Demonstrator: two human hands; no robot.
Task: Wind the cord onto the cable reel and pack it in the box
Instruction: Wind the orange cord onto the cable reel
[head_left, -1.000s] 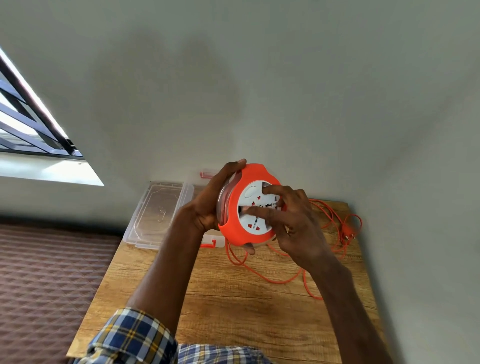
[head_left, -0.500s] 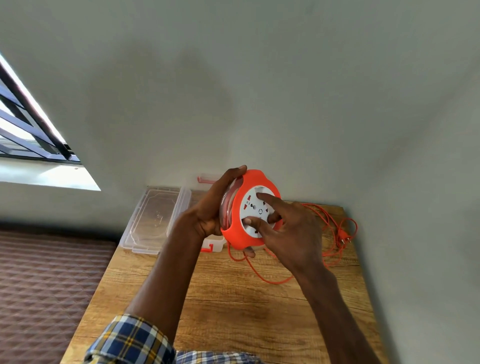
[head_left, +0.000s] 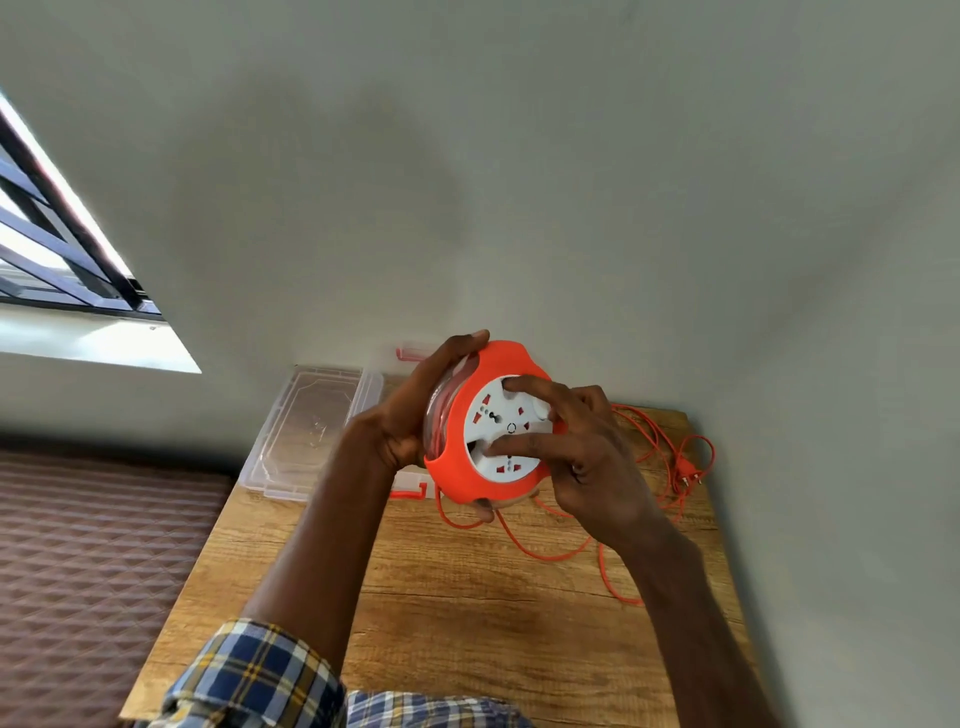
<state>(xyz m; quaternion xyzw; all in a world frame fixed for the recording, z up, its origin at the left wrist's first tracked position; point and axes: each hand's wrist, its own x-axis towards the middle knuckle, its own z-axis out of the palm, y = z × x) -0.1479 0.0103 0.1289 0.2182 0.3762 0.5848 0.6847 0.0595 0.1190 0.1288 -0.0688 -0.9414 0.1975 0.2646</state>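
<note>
An orange cable reel (head_left: 462, 467) with a white socket face is held upright above the wooden table (head_left: 447, 597). My left hand (head_left: 415, 410) grips its back and rim from the left. My right hand (head_left: 576, 452) lies on the white face, thumb and fingers curled onto it. The orange cord (head_left: 561, 551) hangs from the reel's underside and trails in loose loops over the table's right side, ending in a plug (head_left: 688, 472). The clear plastic box (head_left: 410, 480) with orange latches stands behind the reel, mostly hidden.
The box's clear lid (head_left: 306, 431) lies at the table's back left corner. Walls close off the table at the back and on the right. A brown quilted surface (head_left: 93, 571) lies to the left, below a window (head_left: 47, 249).
My right hand's fingers have shifted round the white face, turning it. The loose cord loop in front of the reel has grown shorter and drawn towards the reel.
</note>
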